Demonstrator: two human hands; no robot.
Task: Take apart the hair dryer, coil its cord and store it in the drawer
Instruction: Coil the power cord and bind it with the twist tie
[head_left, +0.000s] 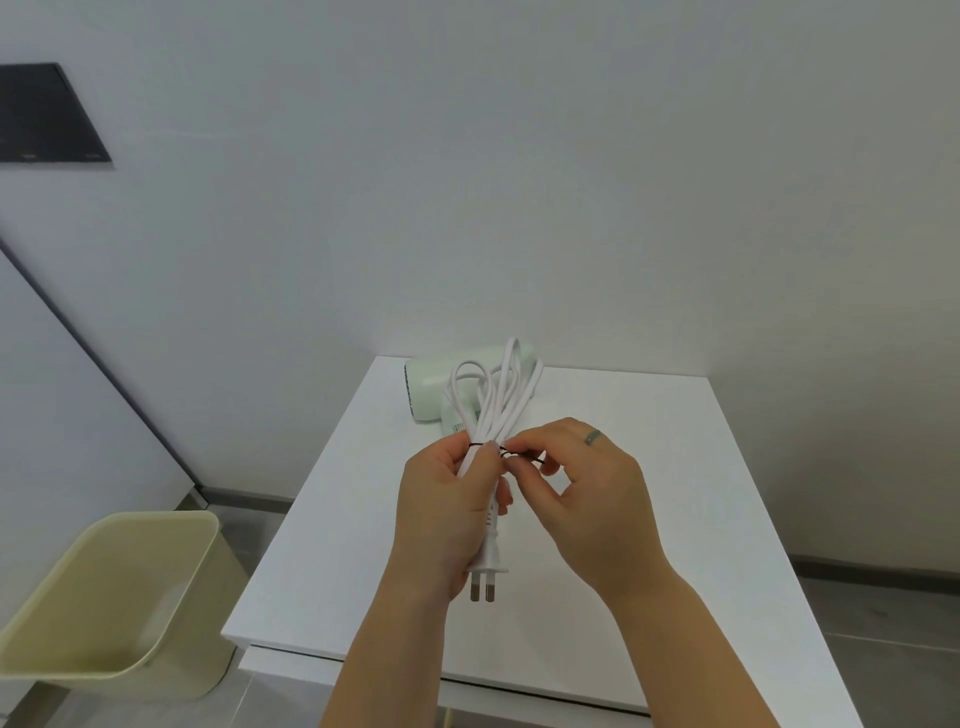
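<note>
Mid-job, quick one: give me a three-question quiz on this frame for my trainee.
1. True or false: the hair dryer lies on the white table.
2. What does the right hand pinch? A) the hair dryer B) a black band C) a cloth
3. The left hand grips the coiled cord; how many prongs show on its plug?
Key: 1 true; 2 B; 3 two.

Left hand (441, 519) grips the coiled cord (493, 410) while right hand (587, 499) pinches a black band (522, 456).
</note>
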